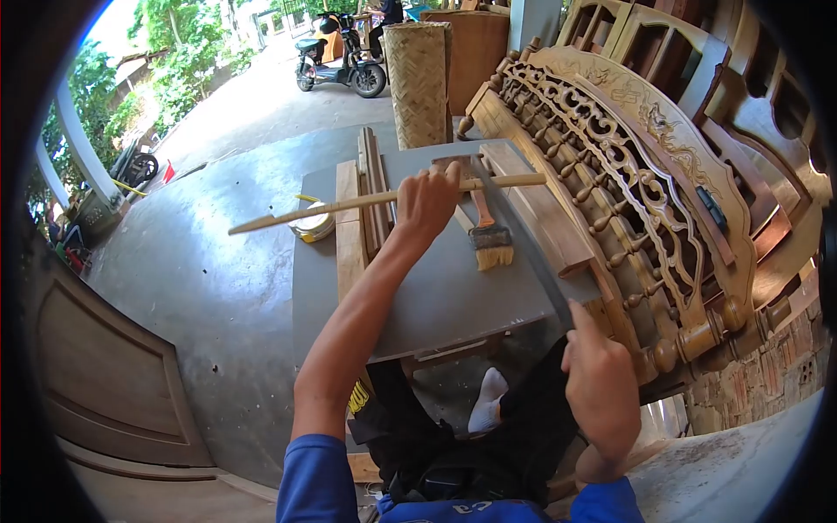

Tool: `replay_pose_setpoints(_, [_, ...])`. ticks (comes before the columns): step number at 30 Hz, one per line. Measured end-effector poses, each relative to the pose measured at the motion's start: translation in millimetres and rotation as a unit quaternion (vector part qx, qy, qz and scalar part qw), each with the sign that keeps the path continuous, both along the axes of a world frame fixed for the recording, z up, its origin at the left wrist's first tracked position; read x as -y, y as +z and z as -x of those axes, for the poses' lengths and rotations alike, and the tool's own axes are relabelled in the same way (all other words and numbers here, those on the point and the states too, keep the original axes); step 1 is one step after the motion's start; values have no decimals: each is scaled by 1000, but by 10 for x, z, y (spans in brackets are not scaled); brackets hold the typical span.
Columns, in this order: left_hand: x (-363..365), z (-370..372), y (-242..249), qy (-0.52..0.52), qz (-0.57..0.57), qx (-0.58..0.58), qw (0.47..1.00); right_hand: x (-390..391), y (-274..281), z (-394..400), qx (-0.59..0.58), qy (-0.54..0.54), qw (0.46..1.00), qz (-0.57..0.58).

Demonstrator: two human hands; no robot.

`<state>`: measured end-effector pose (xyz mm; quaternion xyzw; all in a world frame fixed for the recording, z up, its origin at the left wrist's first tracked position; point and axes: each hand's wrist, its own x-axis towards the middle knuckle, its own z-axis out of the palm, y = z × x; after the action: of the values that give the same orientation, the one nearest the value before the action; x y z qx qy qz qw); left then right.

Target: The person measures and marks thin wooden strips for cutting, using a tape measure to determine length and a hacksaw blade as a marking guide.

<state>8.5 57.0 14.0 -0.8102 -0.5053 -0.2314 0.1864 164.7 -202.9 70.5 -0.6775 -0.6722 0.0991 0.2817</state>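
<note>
Beside the held stick (349, 205), a paintbrush (490, 231) lies near the saw (523, 240).

The floor (218, 261) is grey concrete, bright with daylight. A carved wooden bed end (628, 174) leans at the right, a woven basket (418, 78) and a scooter (340, 61) stand farther off, and green trees (183, 52) grow behind. A wooden door (105, 375) lies at the left.

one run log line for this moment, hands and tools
left hand grips wooden stick on grey board | right hand holds saw, blade across stick | paintbrush and tin on board
</note>
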Motion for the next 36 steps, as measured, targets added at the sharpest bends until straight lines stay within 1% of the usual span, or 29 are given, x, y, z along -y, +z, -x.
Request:
replay_pose_setpoints(2, [-117,55,-167,-15,-118,-34,992,110,191,95,-90,-53,993,-62])
replay_pose_setpoints(3, [-135,93,-188,-14,-121,-10,993,117,261,109,-132,-79,983,-96])
replay_pose_setpoints(6, [-109,180,-102,-13,-47,51,998,-366,164,-156,-71,-104,967,-223])
replay_pose_setpoints(7, [-106,174,-84,-1,-17,78,997,-662,85,-332,-116,-96,973,-175])
replay_pose_setpoints(8, [-83,171,-58,1,14,76,997,-1017,-17,-529,-160,-88,975,-127])
replay_pose_setpoints(9, [-45,171,-29,4,44,76,996,-1359,-131,-675,-107,-70,982,-136])
replay_pose_setpoints(10, [-15,167,4,8,73,77,994,-1697,-306,-795,-101,-65,984,-132])
replay_pose_setpoints(11, [10,162,32,1,79,79,994,-1970,-446,-872,-94,-59,985,-128])
replay_pose_setpoints(14, [33,192,40,-2,113,82,990,-2367,-637,-849,-169,-34,979,-105])
replay_pose_setpoints(16, [2,193,22,6,150,79,985,-2559,-828,-771,-98,-75,986,-115])
replay_pose_setpoints(17, [2,211,9,6,157,78,985,-2614,-917,-754,-62,-97,986,-119])
replay_pose_setpoints(20, [4,216,-15,-13,167,82,982,-2584,-923,-689,-80,-105,987,-92])
replay_pose_setpoints(23, [-70,243,-83,-49,156,97,982,-2512,-908,-614,-68,-115,986,-99])
replay_pose_setpoints(26, [-41,233,-68,-47,172,87,980,-2393,-866,-448,-110,-121,983,-88])
replay_pose_setpoints(27, [-32,238,-75,-49,175,84,980,-2273,-761,-342,-111,-132,983,-65])
replay_pose_setpoints(30, [-31,244,-46,-61,185,81,977,-2181,-791,-240,-90,-106,988,-68])
replay_pose_setpoints(31, [-18,243,-29,-65,193,85,975,-2131,-751,-177,-93,-113,987,-59])
replay_pose_setpoints(32, [-8,243,-24,-69,202,90,973,-2149,-816,-164,-33,-120,978,-167])
replay_pose_setpoints(33, [-11,253,-34,-73,212,90,970,-2155,-852,-122,27,-124,954,-273])
replay_pose_setpoints(34, [-26,267,-45,-77,220,90,968,-2164,-870,-86,88,-124,914,-376])
replay_pose_setpoints(35, [-51,279,-40,-79,226,90,967,-2148,-879,-67,101,-111,891,-428])
replay_pose_setpoints(36, [-62,281,-33,-80,218,92,968,-2048,-767,25,-24,-69,945,-320])
